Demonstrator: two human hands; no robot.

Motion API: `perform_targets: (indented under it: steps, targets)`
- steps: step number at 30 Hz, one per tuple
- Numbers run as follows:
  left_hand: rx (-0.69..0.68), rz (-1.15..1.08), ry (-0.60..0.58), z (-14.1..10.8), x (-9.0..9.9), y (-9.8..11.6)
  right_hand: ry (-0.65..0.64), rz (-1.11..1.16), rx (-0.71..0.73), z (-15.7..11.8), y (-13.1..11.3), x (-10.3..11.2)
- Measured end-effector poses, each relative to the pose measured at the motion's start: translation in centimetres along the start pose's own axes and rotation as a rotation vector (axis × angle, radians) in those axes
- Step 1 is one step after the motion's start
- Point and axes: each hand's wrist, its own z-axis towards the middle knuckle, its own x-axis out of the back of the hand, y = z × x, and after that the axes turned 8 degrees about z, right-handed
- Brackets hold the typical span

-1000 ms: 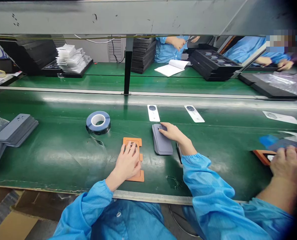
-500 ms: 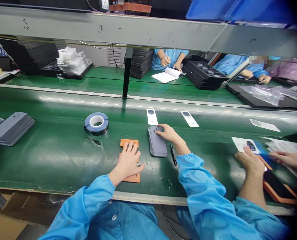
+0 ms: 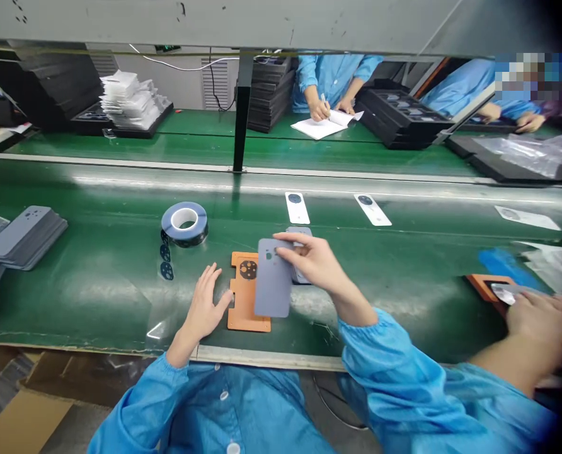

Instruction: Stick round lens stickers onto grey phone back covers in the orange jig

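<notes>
Between thumb and fingers, my right hand [image 3: 312, 261] holds a grey phone back panel [image 3: 272, 287] with camera holes at its top. The panel is raised and covers the right side of an orange fixture plate [image 3: 241, 309]. A round black camera-shaped piece [image 3: 248, 270] sits near the top of that plate. My left hand [image 3: 208, 302] is just left of the plate, fingers spread, holding nothing. Partly hidden behind my right hand lies a stack of grey panels [image 3: 302, 232]. A roll of blue tape [image 3: 184, 224] stands at the left, with a strip of black round stickers [image 3: 166, 255] hanging off it.
Another stack of grey panels [image 3: 23, 233] lies far left. White cards [image 3: 297, 208] with dark circles lie beyond my hands. A co-worker's hand [image 3: 540, 321] works close on the right over an orange fixture [image 3: 489, 284]. A metal post [image 3: 242, 126] rises behind.
My right hand has lifted a grey panel off the stack and carried it left over the orange plate. My left hand has moved left off the plate, uncovering the black piece.
</notes>
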Motion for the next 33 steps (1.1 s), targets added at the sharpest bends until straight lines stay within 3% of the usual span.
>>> perform_targets:
  steps: [4,7,13,17,21,29,33]
  targets:
    - [0.002,0.018,-0.132,-0.3,-0.2,-0.1,-0.044,-0.001,0.020,0.5,3.1,-5.2]
    - [-0.006,0.093,-0.147,-0.5,-0.6,0.2,-0.037,-0.097,0.055,0.6,5.5,-6.4]
    - [-0.033,0.178,-0.147,-0.5,-1.1,0.4,-0.030,-0.201,0.098,-0.1,7.6,-5.6]
    - [-0.025,0.158,-0.100,0.1,-1.3,0.5,0.018,-0.115,0.117,0.4,7.1,-5.2]
    - [-0.066,0.179,-0.090,0.4,-1.5,0.5,-0.016,-0.167,0.192,0.7,6.5,-5.3]
    - [-0.138,0.189,-0.170,0.6,-0.9,0.6,-0.098,-0.278,0.238,-0.2,7.6,-5.5]
    - [-0.205,0.186,-0.243,1.5,-0.1,0.6,-0.080,-0.258,0.257,-0.4,7.6,-5.7]
